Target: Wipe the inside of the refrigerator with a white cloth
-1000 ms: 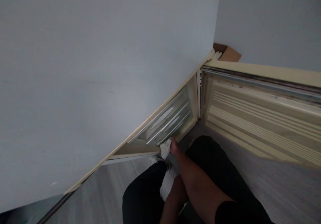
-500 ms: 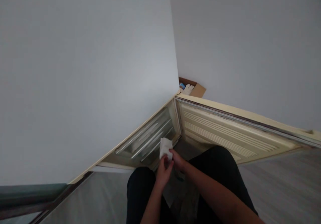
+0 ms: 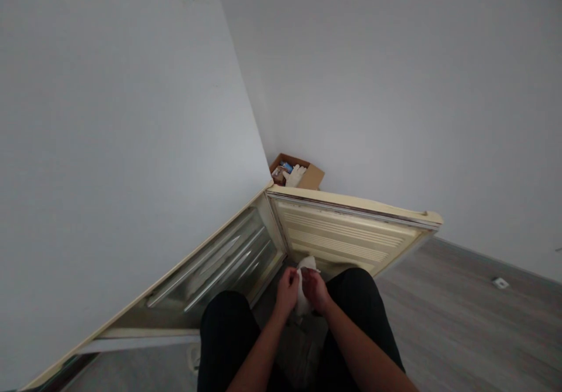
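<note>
A soft white cloth [image 3: 302, 303], possibly paper, hangs between my two hands, bunched at the top and drooping below. My left hand [image 3: 287, 288] pinches its left edge, fingers closed. On the other side my right hand [image 3: 316, 291] is closed around the right of it, its fingers partly hidden. Both hands are above the gap between my knees. In front of them stands an open appliance like a fridge, its ribbed grey interior [image 3: 219, 272] on the left and its cream ribbed door [image 3: 338, 231] swung out to the right.
Behind the door hinge sits a cardboard box [image 3: 312, 176] holding a white glove [image 3: 295, 175] and a blue packet [image 3: 286, 166]. A small white object [image 3: 500, 282] lies on the grey wood-look floor [image 3: 448, 322] at right. My dark-trousered knees [image 3: 228, 322] flank my hands.
The view has shifted, so the door and box appear further left and more floor shows. The white cloth, upright and flat before, now hangs looser and lower between my hands.
</note>
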The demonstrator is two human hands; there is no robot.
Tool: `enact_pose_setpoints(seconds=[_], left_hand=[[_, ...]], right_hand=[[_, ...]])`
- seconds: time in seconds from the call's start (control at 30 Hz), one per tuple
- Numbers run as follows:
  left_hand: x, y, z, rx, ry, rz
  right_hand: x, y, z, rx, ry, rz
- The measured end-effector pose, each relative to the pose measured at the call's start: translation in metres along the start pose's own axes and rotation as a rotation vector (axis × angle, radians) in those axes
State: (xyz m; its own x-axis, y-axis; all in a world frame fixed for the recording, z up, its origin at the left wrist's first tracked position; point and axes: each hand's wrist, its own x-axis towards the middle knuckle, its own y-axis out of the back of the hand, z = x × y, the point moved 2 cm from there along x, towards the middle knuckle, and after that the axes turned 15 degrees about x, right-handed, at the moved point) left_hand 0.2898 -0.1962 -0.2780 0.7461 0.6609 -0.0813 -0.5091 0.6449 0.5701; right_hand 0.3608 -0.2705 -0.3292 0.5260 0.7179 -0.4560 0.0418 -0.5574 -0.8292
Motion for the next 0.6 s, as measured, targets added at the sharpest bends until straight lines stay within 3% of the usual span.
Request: enact_pose_setpoints(seconds=[0.1, 0.2, 0.3, 0.4, 0.6], left_hand=[[-0.003, -0.004, 0.022, 0.002, -0.085, -0.022], [-0.025, -0.015, 0.042, 0.013, -0.203, -0.094], [-0.048, -0.021, 0.05, 0.021, -0.291, -0.139], [-0.06, -0.011, 0.042, 0.037, -0.306, -0.124], [-0.066, 0.032, 0.009, 0.142, -0.236, -0.007]], right_hand=[[-0.008, 0.001, -0.005, -0.013, 0.029, 0.003], [-0.015, -0.003, -0.002, -0.026, 0.018, 0.004], [-0.021, -0.012, 0.005, -0.016, 0.022, 0.0], [-0.028, -0.021, 0.015, -0.022, -0.004, 0.018], [-0.045, -0.028, 0.04, -0.043, -0.045, 0.064]])
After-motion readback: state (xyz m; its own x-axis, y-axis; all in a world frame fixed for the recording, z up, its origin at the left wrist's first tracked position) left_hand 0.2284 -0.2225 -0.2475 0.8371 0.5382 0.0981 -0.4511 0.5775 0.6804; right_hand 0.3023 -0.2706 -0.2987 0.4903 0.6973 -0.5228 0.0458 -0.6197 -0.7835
